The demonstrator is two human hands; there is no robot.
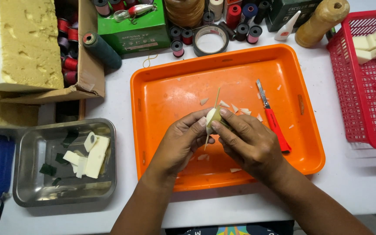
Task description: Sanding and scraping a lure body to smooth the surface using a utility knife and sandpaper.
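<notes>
The fingers (216, 124) of both hands pinch a small pale foam piece (211, 116) skewered on a thin stick (216, 96), held above the orange tray (153, 130). A steady left hand (181, 141) helps while the right hand (249, 141) turns it gently; the red-handled knife (271, 117) lies beside, among shavings (236, 107).
</notes>
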